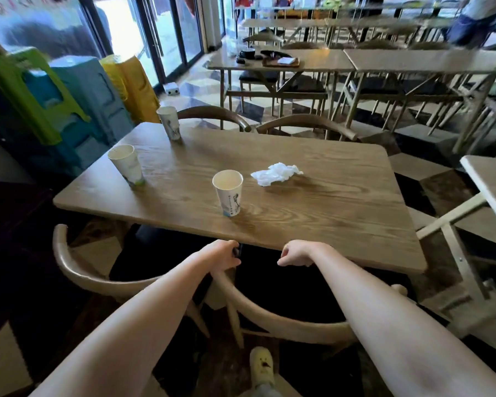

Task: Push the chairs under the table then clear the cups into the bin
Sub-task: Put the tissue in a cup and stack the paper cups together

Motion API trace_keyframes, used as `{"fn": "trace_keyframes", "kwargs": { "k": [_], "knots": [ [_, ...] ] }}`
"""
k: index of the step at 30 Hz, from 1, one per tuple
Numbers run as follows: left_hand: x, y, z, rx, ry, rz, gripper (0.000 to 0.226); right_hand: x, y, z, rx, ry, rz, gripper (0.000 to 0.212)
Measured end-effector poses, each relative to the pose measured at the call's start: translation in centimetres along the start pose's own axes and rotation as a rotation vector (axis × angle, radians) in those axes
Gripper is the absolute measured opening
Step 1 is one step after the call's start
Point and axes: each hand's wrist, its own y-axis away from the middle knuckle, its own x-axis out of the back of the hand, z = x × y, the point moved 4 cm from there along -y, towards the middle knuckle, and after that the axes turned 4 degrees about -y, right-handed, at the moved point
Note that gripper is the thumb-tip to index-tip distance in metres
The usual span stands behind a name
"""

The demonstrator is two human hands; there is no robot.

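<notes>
— Where are the hands?

— Low in the middle of the frame, at the near edge of the rectangular light-wood table (312,196). The left hand (222,255) is curled tight over the top rail of the pale curved-back wooden chair (269,313) right in front. The right hand (297,253) sits in a loose fist just beside the table edge; I cannot tell whether it grips anything.

— And the other chairs?

— A second pale bentwood chair (69,265) stands at lower left, its seat partly under the table. Two darker curved chair backs, one (215,113) and another (307,124), show along the far edge.

— The cups?

— Three white printed paper cups, all upright on the table. One cup (228,193) is at centre, another cup (126,164) towards the left edge, a third cup (169,121) at the far left corner. A crumpled white napkin (275,173) lies just right of the centre cup.
</notes>
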Motion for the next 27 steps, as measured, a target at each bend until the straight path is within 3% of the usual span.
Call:
{"fn": "trace_keyframes", "kwargs": {
  "k": [5, 9, 14, 20, 25, 27],
  "knots": [
    [4.1, -6.9, -2.6, 0.160, 0.190, 0.066, 0.055, 6.9, -7.1, -0.5, -0.014, -0.005, 0.069, 0.022],
    [6.1, -11.4, -4.1, 0.269, 0.583, 0.216, 0.078, 11.9, -12.1, 0.0, -0.009, -0.039, 0.135, 0.038],
    [6.4, -15.3, -5.2, 0.217, 1.020, 0.391, 0.095, 17.6, -16.7, 0.0, -0.009, -0.092, 0.416, 0.049],
    [6.1, -18.7, -5.9, 0.212, 1.171, 0.375, 0.088, 21.4, -22.1, -0.1, -0.053, -0.032, 0.514, 0.057],
    [5.6, -19.8, -7.2, 0.202, 1.213, 0.344, 0.083, 20.7, -27.1, -0.2, -0.133, -0.085, 0.431, 0.077],
    [5.6, -19.6, -7.8, 0.201, 1.222, 0.350, 0.086, 19.9, -28.3, -0.1, -0.165, -0.081, 0.420, 0.075]
  ]
}}
